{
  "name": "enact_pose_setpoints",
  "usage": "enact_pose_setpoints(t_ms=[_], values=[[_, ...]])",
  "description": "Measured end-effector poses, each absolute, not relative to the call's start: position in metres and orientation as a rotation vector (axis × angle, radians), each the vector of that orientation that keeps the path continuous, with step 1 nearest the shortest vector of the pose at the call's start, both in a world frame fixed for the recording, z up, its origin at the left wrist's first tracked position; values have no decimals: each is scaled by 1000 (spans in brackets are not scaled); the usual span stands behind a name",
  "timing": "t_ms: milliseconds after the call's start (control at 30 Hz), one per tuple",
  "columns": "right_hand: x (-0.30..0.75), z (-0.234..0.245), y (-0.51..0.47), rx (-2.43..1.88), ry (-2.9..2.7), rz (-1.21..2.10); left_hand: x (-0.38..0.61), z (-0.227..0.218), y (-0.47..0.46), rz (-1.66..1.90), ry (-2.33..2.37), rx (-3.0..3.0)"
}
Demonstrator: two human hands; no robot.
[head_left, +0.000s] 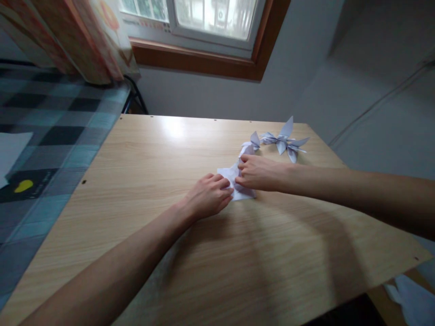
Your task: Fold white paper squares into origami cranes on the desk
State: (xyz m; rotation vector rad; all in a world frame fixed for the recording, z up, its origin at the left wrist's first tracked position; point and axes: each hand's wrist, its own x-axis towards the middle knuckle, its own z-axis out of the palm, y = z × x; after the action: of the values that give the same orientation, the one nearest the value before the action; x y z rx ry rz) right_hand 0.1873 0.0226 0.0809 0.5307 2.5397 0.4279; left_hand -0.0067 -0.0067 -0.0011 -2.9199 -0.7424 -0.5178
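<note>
A small white sheet of paper [244, 194], partly folded, lies on the wooden table between my hands. My left hand [210, 195] rests at its left side, fingers together and bent, gripping that edge against the tabletop. From the right, my right hand [260, 173] pinches a raised part of the same paper with closed fingers. Both hands cover much of the sheet, so its exact folds are hidden. Just beyond my right hand are folded white paper pieces with pointed petals, one smaller [254, 139] and a larger cluster [282, 139].
The light wooden table [152, 158] stretches toward the wall below a brown-framed window [204, 61]. At left is a bed with a checked cover [68, 131], a white sheet [12, 151] on it, and a patterned curtain [84, 40]. White paper [416, 299] shows at lower right.
</note>
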Motion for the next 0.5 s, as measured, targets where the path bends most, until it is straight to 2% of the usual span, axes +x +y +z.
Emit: enact_pose_setpoints(t_ms=[400,500], values=[[193,84,32,359,2519,536,-8,-4,-4,-553,-653,-2973],[194,78,32,446,2522,444,-8,-5,-4,-551,-656,-3008]])
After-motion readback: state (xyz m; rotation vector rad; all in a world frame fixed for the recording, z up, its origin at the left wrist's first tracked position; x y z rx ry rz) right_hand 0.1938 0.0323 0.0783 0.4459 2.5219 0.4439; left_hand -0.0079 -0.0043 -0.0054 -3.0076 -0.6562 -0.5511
